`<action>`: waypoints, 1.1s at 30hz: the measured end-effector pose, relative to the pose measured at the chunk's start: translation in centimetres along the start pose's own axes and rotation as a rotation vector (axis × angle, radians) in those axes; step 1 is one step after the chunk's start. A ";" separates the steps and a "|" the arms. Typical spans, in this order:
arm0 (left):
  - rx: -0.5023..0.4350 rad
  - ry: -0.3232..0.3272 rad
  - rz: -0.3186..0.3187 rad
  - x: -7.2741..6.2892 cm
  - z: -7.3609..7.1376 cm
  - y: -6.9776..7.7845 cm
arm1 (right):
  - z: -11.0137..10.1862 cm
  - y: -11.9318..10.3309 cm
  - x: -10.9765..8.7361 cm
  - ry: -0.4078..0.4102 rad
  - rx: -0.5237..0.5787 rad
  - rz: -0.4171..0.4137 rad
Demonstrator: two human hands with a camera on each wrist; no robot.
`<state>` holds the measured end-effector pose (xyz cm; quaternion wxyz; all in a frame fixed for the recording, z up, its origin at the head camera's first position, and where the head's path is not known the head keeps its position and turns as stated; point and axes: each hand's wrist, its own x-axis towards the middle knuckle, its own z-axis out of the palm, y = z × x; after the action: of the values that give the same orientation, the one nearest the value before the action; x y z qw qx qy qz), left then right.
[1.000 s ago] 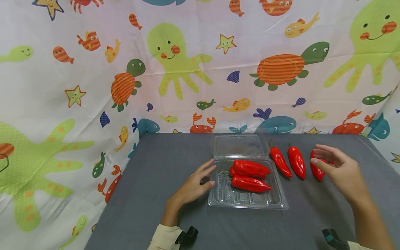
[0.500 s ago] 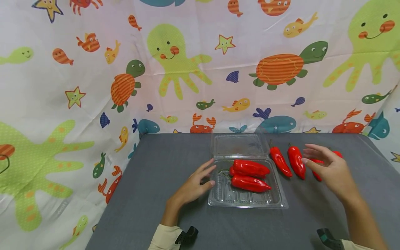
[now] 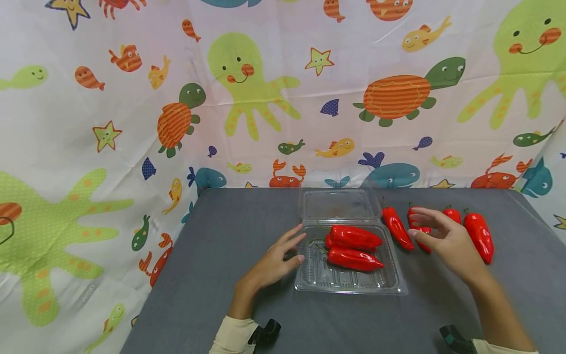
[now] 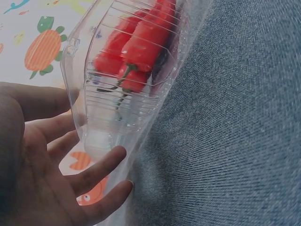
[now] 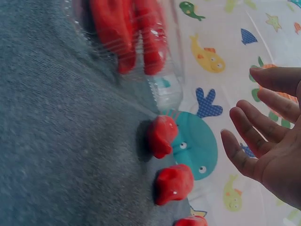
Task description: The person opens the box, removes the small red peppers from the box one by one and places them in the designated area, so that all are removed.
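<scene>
Your loose left hand likely braced that clear plastic clamshell by its left edge; empty right hand hovered near glossy tapered red peppers.

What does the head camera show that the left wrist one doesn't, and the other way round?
Only the head view shows the right hand, four loose red peppers beside the clear container and the cream sleeves. Only the left wrist view shows the left hand close up from its palm side. Both show that hand, the container, the peppers inside it, the gray tabletop and the sea-creature backdrop.
</scene>
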<state>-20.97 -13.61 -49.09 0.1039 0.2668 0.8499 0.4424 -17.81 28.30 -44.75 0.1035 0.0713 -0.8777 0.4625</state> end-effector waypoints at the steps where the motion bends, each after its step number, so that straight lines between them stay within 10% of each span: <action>1: -0.001 0.000 -0.001 0.0 0.0 0.0 | 0.2 0.0 0.0 -0.014 0.008 0.003; 33: 0.002 -0.006 -0.005 -0.1 -0.1 0.1 | 5.4 -1.5 1.2 -0.196 0.019 -0.044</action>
<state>-20.93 -13.73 -48.97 0.1072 0.2662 0.8507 0.4405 -19.29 22.91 -46.24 0.0268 0.1362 -0.8774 0.4592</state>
